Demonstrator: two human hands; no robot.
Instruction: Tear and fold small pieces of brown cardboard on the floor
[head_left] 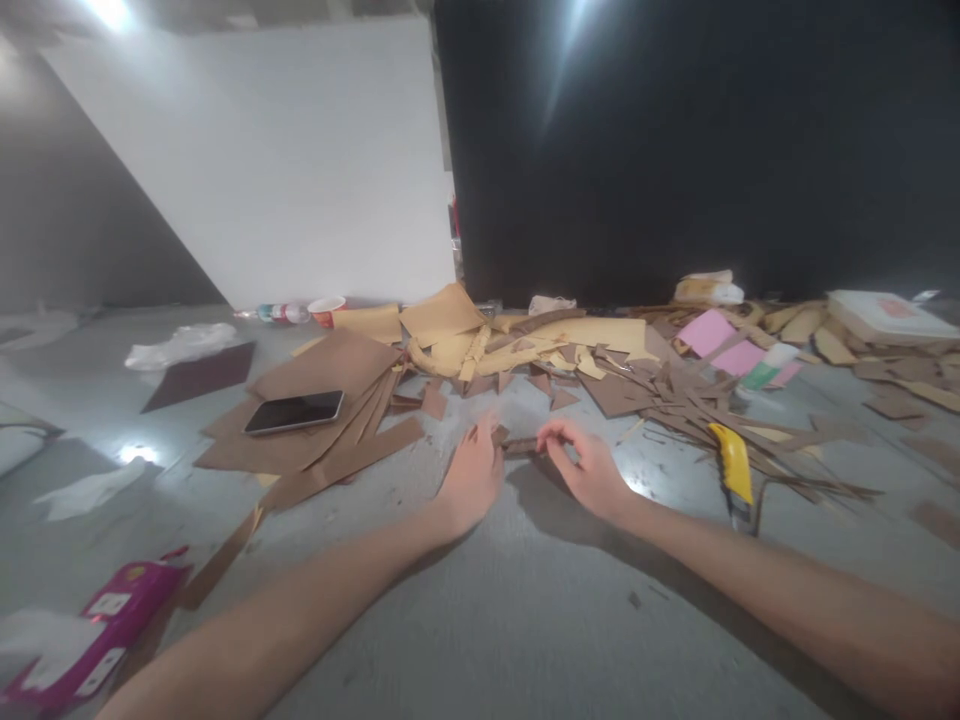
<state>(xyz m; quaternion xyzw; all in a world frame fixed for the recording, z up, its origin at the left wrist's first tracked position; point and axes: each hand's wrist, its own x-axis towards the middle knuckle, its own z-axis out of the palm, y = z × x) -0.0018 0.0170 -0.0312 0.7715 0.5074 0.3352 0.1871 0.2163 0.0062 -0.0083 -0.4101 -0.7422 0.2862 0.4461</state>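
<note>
1. Brown strip (520, 446): nearer than it and well to its left, a magenta packet (124, 600) lies on the gray worktop (480, 610).
2. The strip itself spans the gap between the hands; the left hand (474, 475) grips its left end, the right hand (592, 475) pinches its right end between thumb and fingertips.
3. Right of the strip lies a yellow-handled cutter (733, 465); left of it, a phone (294, 412) rests on brown sheets (326, 365).
4. Beyond the strip spread tan scraps (442, 315), with a red-and-white cup (327, 311) farther left and a white box (892, 317) far right.
</note>
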